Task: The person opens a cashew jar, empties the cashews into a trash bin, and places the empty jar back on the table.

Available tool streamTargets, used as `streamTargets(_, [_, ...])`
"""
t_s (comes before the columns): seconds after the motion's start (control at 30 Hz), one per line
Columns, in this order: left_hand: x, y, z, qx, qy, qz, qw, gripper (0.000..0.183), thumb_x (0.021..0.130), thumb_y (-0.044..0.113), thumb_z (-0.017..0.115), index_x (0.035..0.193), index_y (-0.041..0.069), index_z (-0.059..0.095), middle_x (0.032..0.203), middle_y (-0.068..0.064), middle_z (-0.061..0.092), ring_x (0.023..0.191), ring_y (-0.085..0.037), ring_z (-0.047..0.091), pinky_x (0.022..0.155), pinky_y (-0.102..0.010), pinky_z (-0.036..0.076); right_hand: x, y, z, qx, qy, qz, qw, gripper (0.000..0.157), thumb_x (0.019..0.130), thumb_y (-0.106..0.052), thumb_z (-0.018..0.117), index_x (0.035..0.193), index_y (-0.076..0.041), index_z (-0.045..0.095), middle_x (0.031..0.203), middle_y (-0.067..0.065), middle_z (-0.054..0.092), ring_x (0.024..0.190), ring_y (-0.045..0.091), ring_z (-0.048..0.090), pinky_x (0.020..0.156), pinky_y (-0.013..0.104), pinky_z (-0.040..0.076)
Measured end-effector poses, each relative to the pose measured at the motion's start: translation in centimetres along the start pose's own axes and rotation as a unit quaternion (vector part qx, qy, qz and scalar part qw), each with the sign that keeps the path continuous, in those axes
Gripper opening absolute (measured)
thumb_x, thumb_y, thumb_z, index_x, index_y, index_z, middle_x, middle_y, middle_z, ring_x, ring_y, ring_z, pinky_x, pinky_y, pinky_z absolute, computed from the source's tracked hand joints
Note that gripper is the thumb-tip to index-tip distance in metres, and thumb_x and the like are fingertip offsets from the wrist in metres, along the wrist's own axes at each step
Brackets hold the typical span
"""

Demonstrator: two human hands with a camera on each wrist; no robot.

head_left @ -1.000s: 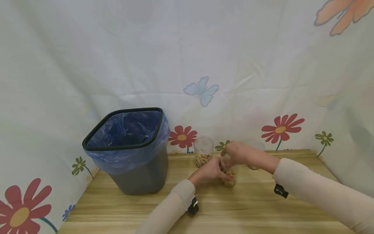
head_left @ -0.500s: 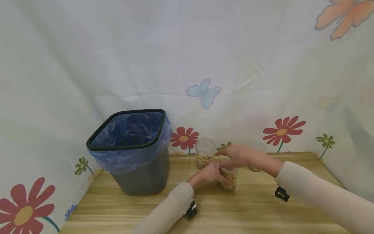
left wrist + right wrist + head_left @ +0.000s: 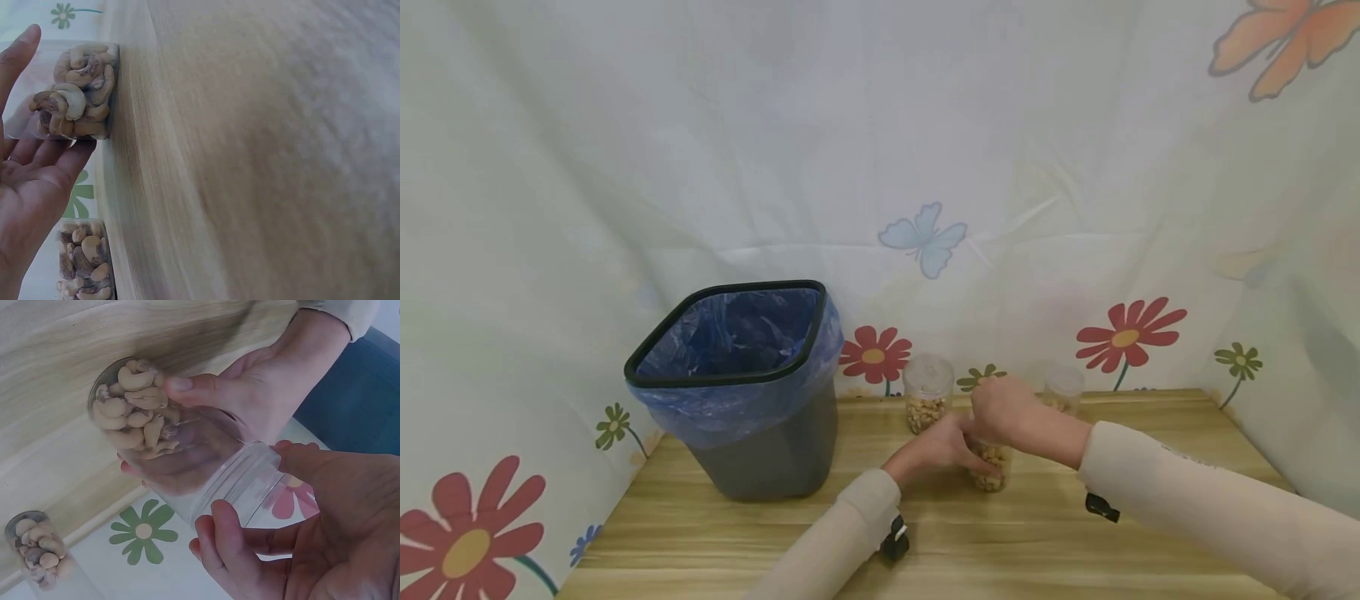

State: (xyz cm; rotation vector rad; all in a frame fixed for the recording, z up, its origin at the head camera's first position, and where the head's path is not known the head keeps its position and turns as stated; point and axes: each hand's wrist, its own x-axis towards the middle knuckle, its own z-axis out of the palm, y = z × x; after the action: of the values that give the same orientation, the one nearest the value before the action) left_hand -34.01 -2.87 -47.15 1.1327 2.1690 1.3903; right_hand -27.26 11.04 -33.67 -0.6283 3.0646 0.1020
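Observation:
A clear jar of cashews (image 3: 140,412) stands on the table in front of me, largely covered by my hands in the head view. My left hand (image 3: 936,443) grips its body from the left, thumb along the near side and fingers round the far side. At the top, my right hand (image 3: 1011,414) holds the clear screw lid (image 3: 253,481), fingertips and thumb spread round its edge in the right wrist view. The lower half of the jar is filled with nuts. Inside the left wrist view, the same jar sits upright against the wooden surface.
Behind my left hand stands another lidded cashew jar (image 3: 928,398). A third jar (image 3: 1063,385) is at the back right, partly behind my right forearm. To the left is a grey bin (image 3: 775,454) with a blue liner (image 3: 730,417). A printed curtain backs the wooden table (image 3: 1037,542).
My right hand loosened over the lid with fingers extended, then closed round it again as the wrist turned and the forearm shifted left. The left hand stays on the jar.

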Motion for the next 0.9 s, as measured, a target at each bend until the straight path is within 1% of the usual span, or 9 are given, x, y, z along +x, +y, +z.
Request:
streamTargets(0.17, [-0.2, 0.1, 0.0, 0.011, 0.012, -0.022, 0.9996, 0.046, 0.077, 0.021, 0.091, 0.117, 0.026, 0.069, 0.117, 0.015, 0.07, 0.106, -0.002, 0.063, 0.091, -0.023, 0.051, 0.6, 0.2, 0.1, 0.038, -0.018, 0.006, 0.999, 0.041, 0.094, -0.037, 0.07, 0.066, -0.008, 0.06, 0.068, 0.007, 0.055, 0.058, 0.021, 0.056, 0.055, 0.035, 0.05])
streamTargets(0.23, [-0.2, 0.1, -0.1, 0.009, 0.015, -0.03, 0.9994, 0.048, 0.077, 0.021, 0.092, 0.119, 0.027, 0.069, 0.116, 0.016, 0.07, 0.106, -0.001, 0.063, 0.09, -0.023, 0.05, 0.9, 0.5, 0.2, 0.063, -0.033, 0.007, 0.997, 0.033, 0.093, -0.033, 0.07, 0.076, -0.005, 0.063, 0.075, 0.009, 0.056, 0.062, 0.022, 0.056, 0.058, 0.036, 0.048])
streamTargets(0.3, [-0.3, 0.1, -0.1, 0.009, 0.017, -0.036, 0.9992, 0.047, 0.076, 0.023, 0.092, 0.117, 0.026, 0.069, 0.11, 0.016, 0.07, 0.099, 0.0, 0.062, 0.085, -0.022, 0.05, 1.2, 0.8, 0.2, 0.084, -0.048, 0.005, 0.995, 0.027, 0.092, -0.027, 0.069, 0.089, -0.001, 0.066, 0.084, 0.012, 0.059, 0.067, 0.023, 0.057, 0.061, 0.036, 0.048])
streamTargets(0.4, [-0.3, 0.2, -0.1, 0.002, 0.017, -0.04, 0.9991, 0.046, 0.077, 0.022, 0.091, 0.117, 0.025, 0.069, 0.107, 0.014, 0.071, 0.097, -0.001, 0.062, 0.083, -0.022, 0.051, 1.3, 1.3, 0.1, 0.093, -0.064, -0.022, 0.993, 0.029, 0.091, -0.023, 0.068, 0.106, 0.002, 0.065, 0.097, 0.014, 0.061, 0.079, 0.027, 0.06, 0.068, 0.038, 0.05])
streamTargets(0.47, [-0.4, 0.2, -0.2, 0.002, 0.016, -0.04, 0.9991, 0.045, 0.077, 0.023, 0.091, 0.116, 0.025, 0.068, 0.107, 0.012, 0.071, 0.096, -0.002, 0.063, 0.083, -0.022, 0.051, 1.3, 1.7, 0.1, 0.096, -0.066, -0.04, 0.992, 0.033, 0.091, -0.024, 0.069, 0.113, 0.001, 0.066, 0.104, 0.014, 0.063, 0.089, 0.03, 0.062, 0.075, 0.041, 0.053])
streamTargets(0.53, [-0.4, 0.1, -0.1, 0.0, 0.014, -0.038, 0.9992, 0.045, 0.078, 0.022, 0.091, 0.116, 0.025, 0.068, 0.11, 0.011, 0.072, 0.099, -0.002, 0.064, 0.086, -0.023, 0.052, 1.1, 2.0, -0.1, 0.096, -0.061, -0.062, 0.992, 0.038, 0.09, -0.026, 0.073, 0.116, 0.0, 0.067, 0.107, 0.014, 0.064, 0.097, 0.033, 0.063, 0.081, 0.044, 0.055])
streamTargets(0.63, [-0.4, 0.1, -0.1, -0.001, 0.007, -0.038, 0.9992, 0.045, 0.079, 0.022, 0.09, 0.116, 0.025, 0.067, 0.11, 0.009, 0.072, 0.097, -0.002, 0.063, 0.085, -0.023, 0.052, 0.7, 2.4, -0.2, 0.105, -0.052, -0.081, 0.99, 0.043, 0.087, -0.026, 0.079, 0.12, -0.001, 0.067, 0.11, 0.014, 0.066, 0.103, 0.034, 0.062, 0.086, 0.046, 0.055])
streamTargets(0.77, [-0.4, 0.1, 0.0, 0.0, 0.007, -0.039, 0.9992, 0.045, 0.079, 0.022, 0.09, 0.116, 0.025, 0.066, 0.11, 0.006, 0.071, 0.093, -0.002, 0.061, 0.083, -0.023, 0.052, 0.3, 2.6, -0.5, 0.094, -0.032, -0.113, 0.989, 0.047, 0.082, -0.026, 0.086, 0.119, -0.003, 0.069, 0.107, 0.013, 0.067, 0.099, 0.031, 0.063, 0.083, 0.043, 0.056])
streamTargets(0.9, [-0.4, 0.2, 0.0, 0.006, 0.016, -0.043, 0.9989, 0.044, 0.078, 0.022, 0.091, 0.114, 0.023, 0.066, 0.106, 0.005, 0.071, 0.091, -0.002, 0.062, 0.08, -0.023, 0.053, 0.2, 2.9, -0.8, 0.096, -0.023, -0.124, 0.987, 0.047, 0.078, -0.024, 0.09, 0.116, -0.005, 0.07, 0.105, 0.011, 0.064, 0.093, 0.026, 0.062, 0.079, 0.04, 0.056])
